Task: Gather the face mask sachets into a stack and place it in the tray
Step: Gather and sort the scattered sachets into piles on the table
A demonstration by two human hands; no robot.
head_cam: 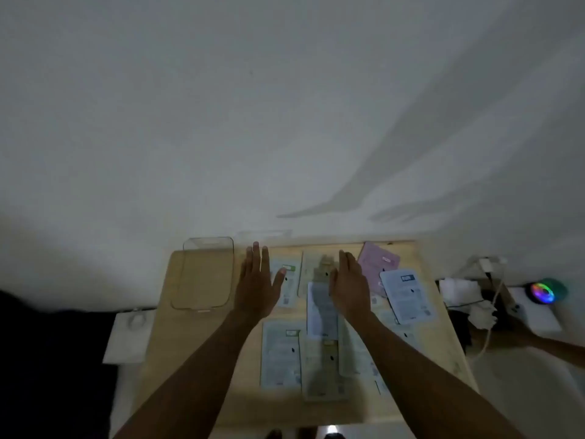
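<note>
Several flat face mask sachets lie spread over a small wooden table [177, 350]. A pink sachet [378, 259] is at the far right, a white one with blue print [408, 294] beside it, pale green ones [280, 356] near the front. A clear plastic tray [205, 274] stands at the table's far left, with nothing in it. My left hand [258, 285] hovers flat, fingers apart, over a green-labelled sachet [288, 274] just right of the tray. My right hand [349, 285] hovers flat over the middle sachets. Neither holds anything.
A white wall rises right behind the table. A white box [126, 335] sits left of the table. To the right are cables, white boxes [459, 288] and a round device with coloured lights [544, 291]. Another person's arm [544, 342] reaches in low at the right.
</note>
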